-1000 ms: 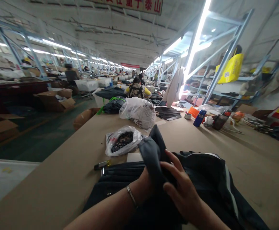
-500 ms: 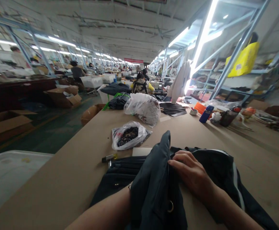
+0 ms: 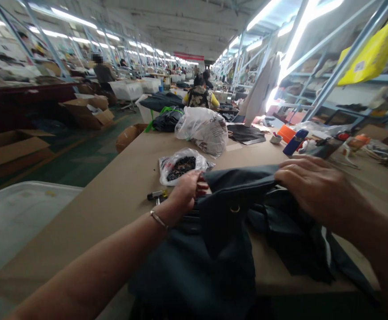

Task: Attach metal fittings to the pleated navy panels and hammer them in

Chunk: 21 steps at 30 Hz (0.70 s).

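Both hands are on the dark garment (image 3: 227, 231), which lies spread at the near edge of the table (image 3: 114, 209) and drapes over it: the left hand (image 3: 187, 192) has its grip pinched on the fabric's top left corner, the right hand (image 3: 309, 184) has fingers curled down, pinching the top right edge. Just beyond the left hand sits a clear plastic bag (image 3: 182, 165) of dark pieces, with a bigger white bag (image 3: 204, 130) farther back
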{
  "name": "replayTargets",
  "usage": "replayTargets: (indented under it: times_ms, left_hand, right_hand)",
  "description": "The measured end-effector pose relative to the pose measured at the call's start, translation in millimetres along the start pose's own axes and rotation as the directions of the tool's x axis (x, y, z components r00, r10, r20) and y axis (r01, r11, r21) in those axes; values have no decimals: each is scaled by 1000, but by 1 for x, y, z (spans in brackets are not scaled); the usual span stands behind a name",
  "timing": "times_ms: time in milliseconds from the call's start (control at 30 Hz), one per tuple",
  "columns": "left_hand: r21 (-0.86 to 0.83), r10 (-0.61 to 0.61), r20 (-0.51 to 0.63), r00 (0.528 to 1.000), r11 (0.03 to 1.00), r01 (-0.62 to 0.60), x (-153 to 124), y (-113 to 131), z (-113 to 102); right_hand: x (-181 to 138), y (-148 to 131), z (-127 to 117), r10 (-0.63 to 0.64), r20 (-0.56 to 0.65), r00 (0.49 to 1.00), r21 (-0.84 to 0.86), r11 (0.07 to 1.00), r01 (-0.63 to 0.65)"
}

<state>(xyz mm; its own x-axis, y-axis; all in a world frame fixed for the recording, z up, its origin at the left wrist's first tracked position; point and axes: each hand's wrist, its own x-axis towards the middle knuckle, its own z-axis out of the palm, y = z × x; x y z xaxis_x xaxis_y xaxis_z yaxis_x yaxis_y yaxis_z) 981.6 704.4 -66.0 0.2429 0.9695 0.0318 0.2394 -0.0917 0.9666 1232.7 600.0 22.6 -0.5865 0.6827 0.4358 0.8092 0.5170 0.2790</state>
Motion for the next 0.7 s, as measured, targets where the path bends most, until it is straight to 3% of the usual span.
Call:
replayTargets:
  times_ms: [67,100,133,200,267,333,400,467,533,633,667,700]
  left_hand:
    - [77,199,-134,971,979,-190,-12,19,-18]
    - [234,430,-119,895,888,-395,-24,32,-24]
    - [381,606,-1,795,735,-560,-38,45,-29]
    - [552,709,275,650,437,-710,-72,70,-35]
    - [608,697,417,583,262,-749,-102,87,-38]
    - [585,647,485,588,260,-768,-120,95,-45]
    - [505,524,544,655,419,-755,-124,96,-55]
    - [448,335,594,731,617,-647,-116,89,-66]
    - [457,139,621,771,735,-501,-103,70,-73]
    - [561,-62,601,797,743,-365,-82,19,-69]
    - [612,-100,583,806,707,-355,-76,0,-64]
    - [662,-134,566,813,661,-352,-71,-17,-59]
  right_hand:
    - [2,-2,-13,-12,13,1000,-79,997,12]
    - [4,-7,-17,-26,22,999,-84,996,28]
    - [6,-14,-21,-39,33,999,-63,997,41]
    - [11,-34,-28,-48,48,998,42,998,46]
    - [14,-53,-34,-46,58,997,205,978,33]
    - [14,-67,-40,-20,56,998,384,923,-3]
    - [9,-73,-40,66,148,987,544,828,-137]
    - [0,-71,-28,176,338,925,652,665,-364]
    - [-14,-69,1,200,565,801,686,425,-590]
    - [-39,-74,69,109,769,630,622,99,-776]
    - [-46,-78,92,127,786,606,601,79,-796]
    - [-52,-84,114,161,788,595,583,116,-804]
